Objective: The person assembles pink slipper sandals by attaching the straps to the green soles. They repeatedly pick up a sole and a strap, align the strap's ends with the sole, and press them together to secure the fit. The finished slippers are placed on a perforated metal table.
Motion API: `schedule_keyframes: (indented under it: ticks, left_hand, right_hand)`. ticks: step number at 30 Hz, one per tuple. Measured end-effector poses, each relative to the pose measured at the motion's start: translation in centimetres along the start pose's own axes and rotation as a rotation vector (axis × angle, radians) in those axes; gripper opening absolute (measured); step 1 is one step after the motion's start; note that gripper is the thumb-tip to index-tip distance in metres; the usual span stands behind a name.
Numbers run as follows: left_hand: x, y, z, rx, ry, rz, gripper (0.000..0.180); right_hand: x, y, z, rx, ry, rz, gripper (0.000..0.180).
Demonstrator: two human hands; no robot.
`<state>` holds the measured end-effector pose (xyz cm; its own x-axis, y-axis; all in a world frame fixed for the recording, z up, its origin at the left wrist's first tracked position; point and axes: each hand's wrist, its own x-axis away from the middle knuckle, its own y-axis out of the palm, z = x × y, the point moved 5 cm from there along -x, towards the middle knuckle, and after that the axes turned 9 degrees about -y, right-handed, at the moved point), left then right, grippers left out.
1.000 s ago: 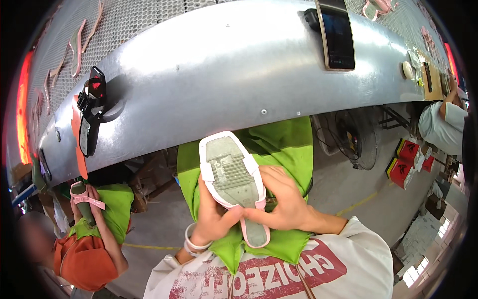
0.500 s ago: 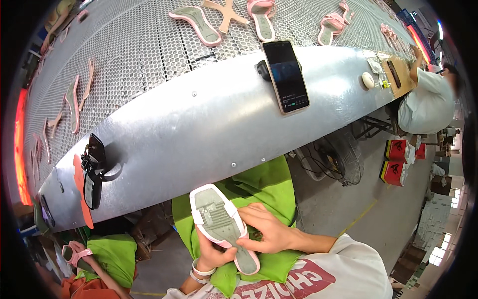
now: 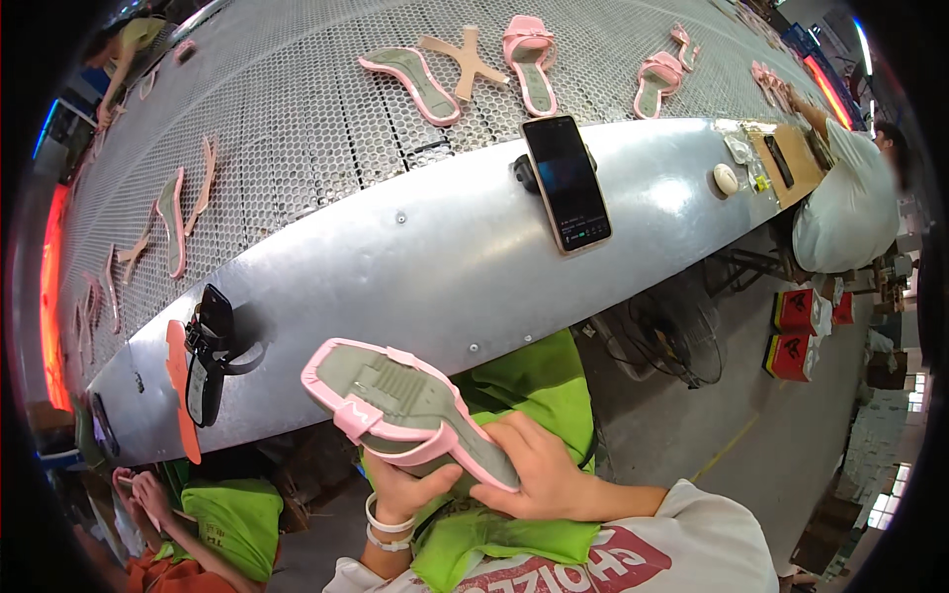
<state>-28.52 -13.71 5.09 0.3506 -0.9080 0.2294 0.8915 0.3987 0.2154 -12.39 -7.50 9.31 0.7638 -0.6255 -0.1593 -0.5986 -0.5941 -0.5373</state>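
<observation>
Taking the smartphone [image 3: 565, 183] on the curved metal ledge [image 3: 415, 267] as the landmark, everything in hand lies below it and to its left. Farthest left of the phone, a dark handheld device [image 3: 206, 358] sits on the ledge's lower end beside an orange strip [image 3: 179, 385].

Nearer, below and left of the phone, a single pink sandal [image 3: 407, 410] is held upside down over a green cushion [image 3: 524, 395] on the person's lap. Its long axis runs from the toe, up and to the left, down to the heel at the lower right. The left hand [image 3: 403, 489] grips it from beneath, thumb curled up against the sole's edge. The right hand [image 3: 542, 474] lies closed over the heel end, fingertips pressed on the sole. So the sandal stretches up and leftward away from both hands, and the right hand sits closer to the heel while the left is closer to the midsole.

Counted: one sandal in hand, one phone, two white bangles [image 3: 388, 526] on the left wrist. Above the phone, on the perforated belt [image 3: 297, 109], lie at least four more pink sandals and one tan cross-shaped strap piece [image 3: 465, 57]. Right of the phone, one small white oval object [image 3: 727, 179] rests on the ledge.
</observation>
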Motion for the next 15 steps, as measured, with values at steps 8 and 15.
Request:
schedule_keyframes:
  ticks: [8, 15]
  left_hand:
    - [-0.5, -0.2, 1.7, -0.252, -0.026, -0.138, 0.068]
    - [2.0, 3.1, 3.0, -0.766, -0.053, -0.435, 0.067]
  right_hand:
    - [-0.7, 0.0, 0.3, -0.102, 0.035, 0.140, 0.036]
    - [-12.5, -9.3, 2.7, -0.740, 0.041, 0.608, 0.030]
